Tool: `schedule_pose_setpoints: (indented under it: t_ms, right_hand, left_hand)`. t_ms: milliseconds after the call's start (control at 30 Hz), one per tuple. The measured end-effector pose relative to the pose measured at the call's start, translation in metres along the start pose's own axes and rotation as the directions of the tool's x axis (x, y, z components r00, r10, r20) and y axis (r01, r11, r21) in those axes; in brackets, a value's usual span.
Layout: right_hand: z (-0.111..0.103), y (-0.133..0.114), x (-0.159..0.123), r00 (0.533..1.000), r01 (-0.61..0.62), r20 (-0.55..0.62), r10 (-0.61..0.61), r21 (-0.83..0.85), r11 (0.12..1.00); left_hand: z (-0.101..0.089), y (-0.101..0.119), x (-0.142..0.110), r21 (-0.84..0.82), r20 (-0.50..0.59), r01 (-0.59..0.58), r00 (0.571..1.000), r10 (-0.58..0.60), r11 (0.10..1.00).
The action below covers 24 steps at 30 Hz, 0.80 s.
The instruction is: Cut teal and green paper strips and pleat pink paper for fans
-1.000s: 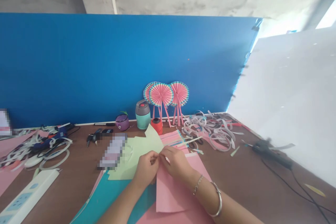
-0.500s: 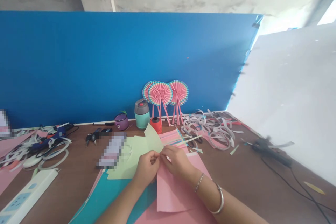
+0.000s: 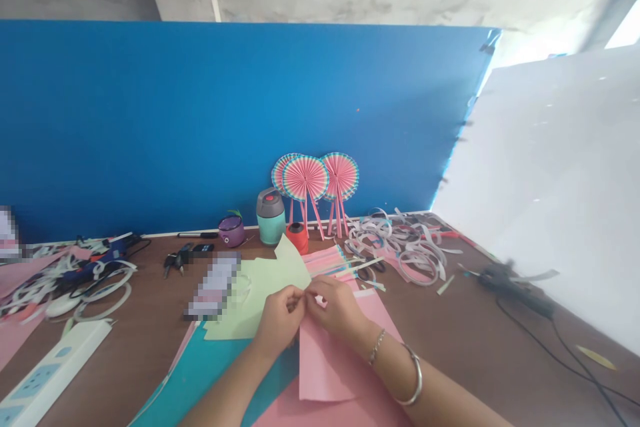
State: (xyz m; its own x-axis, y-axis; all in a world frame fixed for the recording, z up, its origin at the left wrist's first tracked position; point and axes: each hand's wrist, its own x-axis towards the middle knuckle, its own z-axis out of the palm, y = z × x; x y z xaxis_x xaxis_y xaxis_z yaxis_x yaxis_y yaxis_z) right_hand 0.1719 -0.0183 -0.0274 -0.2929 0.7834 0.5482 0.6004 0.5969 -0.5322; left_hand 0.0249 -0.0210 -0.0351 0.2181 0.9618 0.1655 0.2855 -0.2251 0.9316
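Both my hands meet fingertip to fingertip at the upper left corner of a pink paper sheet (image 3: 327,367). My left hand (image 3: 283,317) is closed in a pinch at that corner. My right hand (image 3: 335,303) also pinches there, its palm over the sheet; what lies between its fingertips is too small to make out. A white strip runs along the sheet's top edge, right of my right hand. Beneath are more pink paper and a teal sheet (image 3: 195,373). Light green paper (image 3: 245,307) lies just beyond my left hand, one corner bent upward.
Round pink folded fans (image 3: 306,179) lean against the blue partition (image 3: 175,113). Before them stand a teal flask (image 3: 271,223), a red container (image 3: 298,239) and a purple pot (image 3: 231,232). Curled paper strips (image 3: 420,253) lie right, scissors (image 3: 373,270) nearer. A power strip (image 3: 50,373) sits left.
My right fingers have bent a little more, widening the gap under the thumb. Both hands otherwise stay at the same corner of the pink sheet.
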Motion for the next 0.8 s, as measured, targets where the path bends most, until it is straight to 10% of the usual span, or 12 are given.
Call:
schedule_pose_setpoints:
  t_ms: [500, 600, 700, 800]
  right_hand:
    - [-0.016, 0.006, 0.011, 0.921, -0.297, -0.156, 0.356, 0.307, 0.904]
    - [-0.045, 0.035, 0.022, 0.734, -0.326, -0.374, 0.567, 0.537, 0.778]
    - [-0.086, 0.075, 0.024, 0.34, -0.265, -0.543, 0.768, 0.728, 0.632]
    - [-0.126, 0.111, 0.014, 0.147, -0.213, -0.615, 0.775, 0.745, 0.632]
  left_hand:
    - [-0.003, 0.01, 0.001, -0.202, 0.025, 0.134, 0.991, -0.131, 0.97]
    - [-0.01, 0.012, 0.006, -0.243, -0.014, 0.185, 0.981, -0.194, 0.952]
    - [-0.017, 0.013, 0.009, -0.23, -0.02, 0.247, 0.966, -0.258, 0.942]
    - [-0.022, 0.013, 0.01, -0.171, 0.047, 0.313, 0.95, -0.31, 0.934]
